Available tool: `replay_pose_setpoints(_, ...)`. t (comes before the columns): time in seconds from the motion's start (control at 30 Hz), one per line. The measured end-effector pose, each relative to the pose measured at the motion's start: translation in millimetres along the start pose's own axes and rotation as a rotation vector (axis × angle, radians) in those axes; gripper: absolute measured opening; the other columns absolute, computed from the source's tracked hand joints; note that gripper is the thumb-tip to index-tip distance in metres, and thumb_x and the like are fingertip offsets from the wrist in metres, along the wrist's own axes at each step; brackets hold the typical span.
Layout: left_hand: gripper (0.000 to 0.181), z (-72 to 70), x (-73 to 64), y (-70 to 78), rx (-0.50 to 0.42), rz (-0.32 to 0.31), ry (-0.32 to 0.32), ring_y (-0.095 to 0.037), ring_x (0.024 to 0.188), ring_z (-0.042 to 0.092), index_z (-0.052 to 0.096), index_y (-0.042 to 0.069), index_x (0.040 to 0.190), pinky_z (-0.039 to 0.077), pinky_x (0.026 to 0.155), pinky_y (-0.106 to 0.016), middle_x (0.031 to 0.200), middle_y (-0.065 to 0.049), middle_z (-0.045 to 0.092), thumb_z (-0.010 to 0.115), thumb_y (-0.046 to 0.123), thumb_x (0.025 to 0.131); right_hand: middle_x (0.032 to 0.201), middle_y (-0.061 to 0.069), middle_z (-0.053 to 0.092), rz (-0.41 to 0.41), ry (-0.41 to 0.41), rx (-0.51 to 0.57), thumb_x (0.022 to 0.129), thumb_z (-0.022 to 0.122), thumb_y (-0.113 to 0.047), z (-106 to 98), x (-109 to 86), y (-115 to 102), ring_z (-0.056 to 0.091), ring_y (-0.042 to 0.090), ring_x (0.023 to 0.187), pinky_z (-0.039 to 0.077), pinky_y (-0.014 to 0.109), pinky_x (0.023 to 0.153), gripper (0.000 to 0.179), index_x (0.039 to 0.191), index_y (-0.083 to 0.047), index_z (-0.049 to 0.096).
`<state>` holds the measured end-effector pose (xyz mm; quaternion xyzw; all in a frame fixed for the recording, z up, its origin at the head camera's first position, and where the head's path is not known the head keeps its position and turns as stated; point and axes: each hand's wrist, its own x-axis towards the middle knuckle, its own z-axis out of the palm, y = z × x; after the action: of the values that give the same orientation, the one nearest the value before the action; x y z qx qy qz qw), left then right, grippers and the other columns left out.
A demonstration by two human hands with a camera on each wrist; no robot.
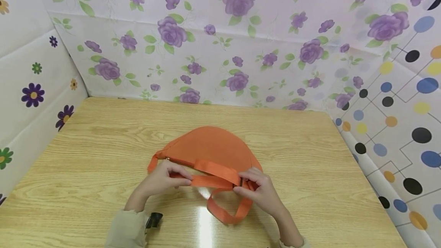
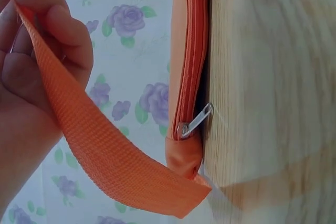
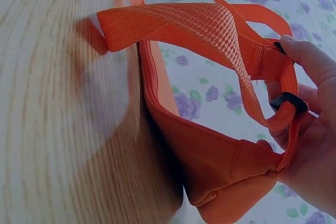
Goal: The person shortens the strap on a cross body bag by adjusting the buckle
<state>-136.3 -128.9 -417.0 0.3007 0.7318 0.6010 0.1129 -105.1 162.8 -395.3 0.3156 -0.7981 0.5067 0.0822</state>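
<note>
An orange waist bag (image 1: pixel 213 144) lies on the wooden table, its curved side toward the back wall. Along its near edge runs a zipper (image 2: pixel 195 51) with a metal pull (image 2: pixel 198 120) at the left end. My left hand (image 1: pixel 162 179) pinches the orange strap (image 1: pixel 208 181) between thumb and fingers near the bag's left part. At the right end, my right hand (image 1: pixel 260 188) grips the strap by its black buckle (image 3: pixel 290 102). A loop of strap (image 1: pixel 225 217) hangs down in front of the right hand. The right wrist view shows the webbing twisted through the buckle.
The wooden table (image 1: pixel 103 137) reaches out around the bag. Behind it hangs a cloth with purple roses (image 1: pixel 237 81). A flowered cloth (image 1: pixel 32 95) borders the left side and a dotted one (image 1: pixel 389 121) the right. A black clip-like piece (image 1: pixel 154 220) sits by the left sleeve.
</note>
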Motion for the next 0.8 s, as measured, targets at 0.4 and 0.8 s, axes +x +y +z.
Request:
replay_pose_setpoints(0.4,0.008,-9.3,-7.4,-1.3,0.031,0.020,0.035,-0.003,0.053,0.049,0.069,-0.004,0.083,0.045,0.046,-0.027,0.077,-0.008,0.067,0.065,0.002,0.080,0.071,0.008,0.054,-0.035,0.005,-0.006,0.067,0.074,0.005,-0.3,-0.2,2.3,0.041,0.020,0.060,0.035,0.027,0.048,0.022,0.087,0.001,0.065)
replay_pose_setpoints(0.8,0.008,-19.6,-16.9,0.6,0.027,0.045,0.060,-0.003,0.052,0.045,0.069,-0.004,0.085,0.042,0.044,-0.025,0.074,-0.005,0.063,0.064,-0.002,0.079,0.066,0.010,0.049,-0.035,0.008,0.018,0.067,0.073,0.007,-1.2,-0.2,1.8,0.039,0.021,0.057,0.033,0.031,0.046,0.020,0.082,-0.002,0.063)
